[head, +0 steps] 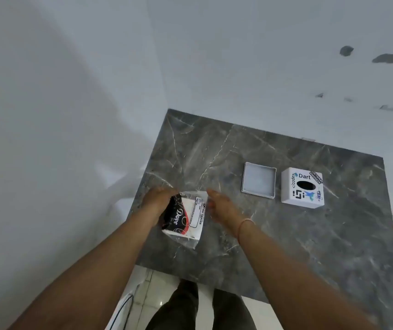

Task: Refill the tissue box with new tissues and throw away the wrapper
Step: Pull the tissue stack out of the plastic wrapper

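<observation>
Tissue pack (182, 216) in clear wrapper (196, 244), red-black-white print, raised near tabletop's left edge. White stickered tissue box (302, 188) set upright toward far right; its lid (258, 181) laid open-side up just left.

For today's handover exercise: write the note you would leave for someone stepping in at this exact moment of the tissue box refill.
Left hand: gripping the tissue pack at its far end.
Right hand: open, beside the pack; contact unclear.
The pack, still in its clear wrapper, is at the table's left edge.
Box base lies empty; stickered box cover sits right of it.
Done: box opened.
Left: unwrap, load tissues, close box, bin wrapper.
</observation>
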